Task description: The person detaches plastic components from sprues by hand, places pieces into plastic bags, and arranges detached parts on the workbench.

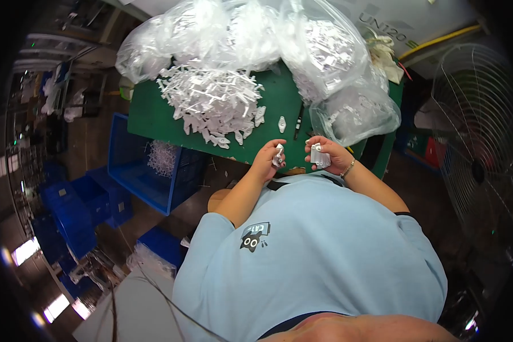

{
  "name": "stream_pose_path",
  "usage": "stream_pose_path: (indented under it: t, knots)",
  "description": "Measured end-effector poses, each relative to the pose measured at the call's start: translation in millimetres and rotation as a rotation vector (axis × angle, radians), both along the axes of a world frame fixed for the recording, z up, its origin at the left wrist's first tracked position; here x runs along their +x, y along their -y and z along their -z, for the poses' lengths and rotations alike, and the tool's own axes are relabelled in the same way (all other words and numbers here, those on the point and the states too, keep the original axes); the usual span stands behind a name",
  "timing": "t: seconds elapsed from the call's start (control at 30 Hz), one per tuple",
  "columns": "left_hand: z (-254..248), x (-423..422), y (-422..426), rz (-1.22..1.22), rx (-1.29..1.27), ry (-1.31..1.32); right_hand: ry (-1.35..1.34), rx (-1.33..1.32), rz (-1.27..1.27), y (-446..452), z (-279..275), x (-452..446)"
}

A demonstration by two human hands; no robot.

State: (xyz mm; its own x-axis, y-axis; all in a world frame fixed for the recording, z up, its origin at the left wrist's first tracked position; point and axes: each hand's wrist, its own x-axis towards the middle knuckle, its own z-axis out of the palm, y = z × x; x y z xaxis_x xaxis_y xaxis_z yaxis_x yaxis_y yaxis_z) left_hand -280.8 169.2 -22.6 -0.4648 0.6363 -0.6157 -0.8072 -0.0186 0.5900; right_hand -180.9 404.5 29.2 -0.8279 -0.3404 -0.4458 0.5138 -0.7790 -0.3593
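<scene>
Near the front edge of the green table, my left hand is closed around a small white plastic piece. To its right, my right hand grips a stack of white plastic pieces. The two hands are apart. A large heap of white plastic parts lies on the table beyond my left hand. One single white part rests by itself, with a black pen beside it.
Clear plastic bags full of white parts line the back of the table. A blue crate with white scraps stands at the table's left. More blue bins are further left. A large wire fan stands at the right.
</scene>
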Motion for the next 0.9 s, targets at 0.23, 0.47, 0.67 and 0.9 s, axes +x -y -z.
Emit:
stream_pose_path:
  t: [0.23,0.47,0.67,0.9]
  knots:
    - [-57.1,-41.7,86.8,-0.367,0.653,0.424,-0.096,-0.089,0.073,26.1,-31.9,-51.0]
    - [-117.4,-198.0,194.4,-0.585,0.287,0.063,-0.215,-0.116,0.134,79.7,-77.7,-150.0]
    - [-131.3,-428.4,230.2,-0.862,0.042,-0.043,-0.25,-0.147,0.324,148.4,-88.2,-237.8]
    - [-126.9,-543.7,224.4,-0.848,0.068,-0.063,-0.191,-0.045,0.461,172.6,-121.7,-296.6]
